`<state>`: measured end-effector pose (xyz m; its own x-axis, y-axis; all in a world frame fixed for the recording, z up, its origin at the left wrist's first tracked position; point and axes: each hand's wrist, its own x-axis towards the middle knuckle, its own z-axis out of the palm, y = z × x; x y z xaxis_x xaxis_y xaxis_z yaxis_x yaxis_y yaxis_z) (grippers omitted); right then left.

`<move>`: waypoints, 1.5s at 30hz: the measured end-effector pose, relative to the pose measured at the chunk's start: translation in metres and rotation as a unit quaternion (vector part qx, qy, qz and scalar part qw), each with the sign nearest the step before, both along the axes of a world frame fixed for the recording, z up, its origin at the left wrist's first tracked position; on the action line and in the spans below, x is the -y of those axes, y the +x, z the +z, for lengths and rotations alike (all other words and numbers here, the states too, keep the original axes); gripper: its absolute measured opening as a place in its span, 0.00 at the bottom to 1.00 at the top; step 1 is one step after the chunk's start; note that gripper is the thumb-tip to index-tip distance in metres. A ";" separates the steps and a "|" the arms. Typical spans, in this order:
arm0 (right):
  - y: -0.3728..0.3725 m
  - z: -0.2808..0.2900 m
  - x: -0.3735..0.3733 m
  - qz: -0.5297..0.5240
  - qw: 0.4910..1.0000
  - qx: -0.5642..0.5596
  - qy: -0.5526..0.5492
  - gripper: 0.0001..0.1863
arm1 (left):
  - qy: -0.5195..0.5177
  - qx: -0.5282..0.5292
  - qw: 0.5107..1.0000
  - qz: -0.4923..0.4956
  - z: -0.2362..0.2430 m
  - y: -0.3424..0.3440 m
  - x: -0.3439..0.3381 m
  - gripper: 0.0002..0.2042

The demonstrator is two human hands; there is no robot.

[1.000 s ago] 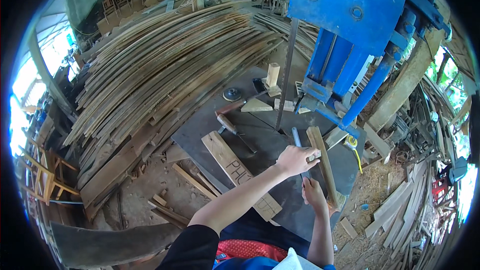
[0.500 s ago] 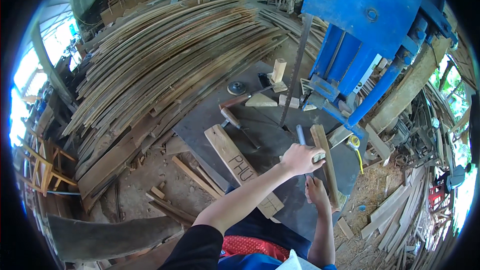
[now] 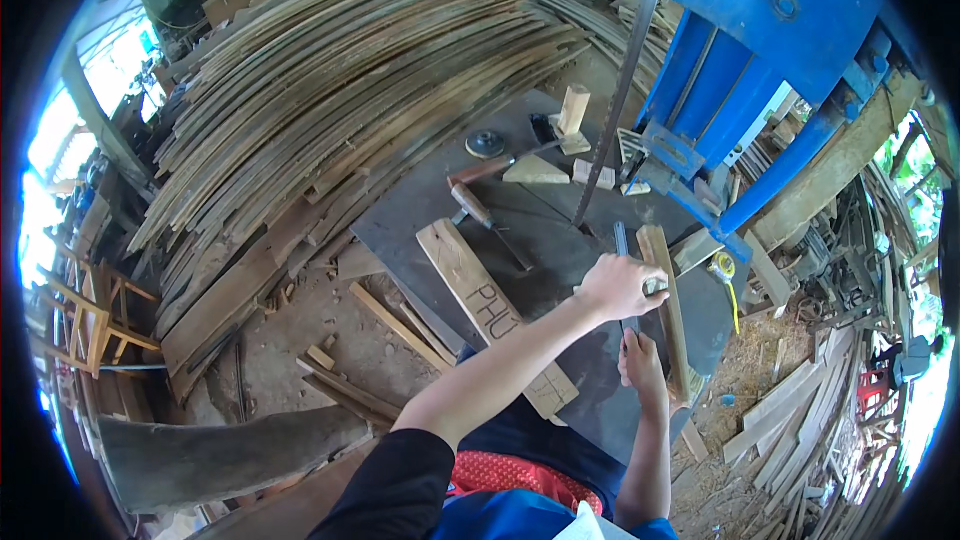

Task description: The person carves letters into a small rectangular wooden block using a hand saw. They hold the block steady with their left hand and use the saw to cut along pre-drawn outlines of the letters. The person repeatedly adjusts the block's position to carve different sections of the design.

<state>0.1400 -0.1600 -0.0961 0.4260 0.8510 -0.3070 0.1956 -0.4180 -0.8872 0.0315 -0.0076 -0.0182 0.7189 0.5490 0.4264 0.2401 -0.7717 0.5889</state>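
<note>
My left hand (image 3: 618,288) is closed over a small pale piece (image 3: 655,287), whose end shows past the fingers; its kind is hidden. It lies across a long narrow metal tool (image 3: 621,240), bluish grey and file-like. My right hand (image 3: 640,360), nearer to me, grips the tool's lower end. Just right of both hands a narrow wooden strip (image 3: 668,300) lies lengthwise on the dark worktable (image 3: 400,225). To their left is a thick wooden board (image 3: 465,290) with black handwriting. Beyond that board rests a hammer (image 3: 473,206) with a wooden handle.
A blue band saw (image 3: 760,0) rises at the far right, its blade (image 3: 615,100) running down to the table. Wood offcuts (image 3: 537,171) and a black disc (image 3: 485,144) lie behind. A yellow tape measure (image 3: 723,266) sits at the right edge. Long planks (image 3: 380,80) are stacked left.
The view has shifted, so the table and saw appear slightly further right. Both hands keep their grips; the left hand stays over the metal tool.
</note>
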 end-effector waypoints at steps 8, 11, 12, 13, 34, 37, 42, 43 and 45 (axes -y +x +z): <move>-0.010 0.043 -0.005 -0.038 0.998 0.007 -0.051 0.20 | -0.021 -0.017 1.000 0.011 0.011 0.002 0.001 0.16; -0.006 0.034 -0.006 -0.034 0.999 0.006 -0.032 0.20 | -0.012 0.017 1.000 0.011 0.010 0.003 -0.002 0.16; -0.005 0.031 -0.006 -0.032 0.999 0.011 -0.029 0.21 | -0.010 -0.002 1.000 0.010 0.008 0.002 -0.002 0.16; -0.006 0.028 -0.005 -0.030 0.999 0.017 -0.026 0.21 | -0.008 0.006 1.000 0.010 0.008 0.003 -0.002 0.16; -0.007 0.031 -0.001 -0.009 0.999 0.025 -0.031 0.21 | -0.033 -0.004 0.997 -0.065 0.004 -0.004 -0.012 0.16; -0.005 0.028 -0.001 -0.014 0.999 -0.001 -0.034 0.20 | -0.046 0.006 0.997 -0.069 0.006 -0.001 -0.011 0.15; -0.006 0.029 -0.001 -0.009 0.999 0.019 -0.027 0.19 | -0.052 -0.016 0.995 -0.078 0.005 -0.001 -0.015 0.16; 0.000 0.021 -0.001 -0.009 0.999 0.038 -0.029 0.20 | -0.066 -0.044 0.993 -0.083 0.010 0.000 -0.016 0.16; 0.002 0.019 0.000 -0.003 0.997 0.072 -0.033 0.21 | -0.091 -0.101 0.987 -0.090 0.018 0.000 -0.018 0.18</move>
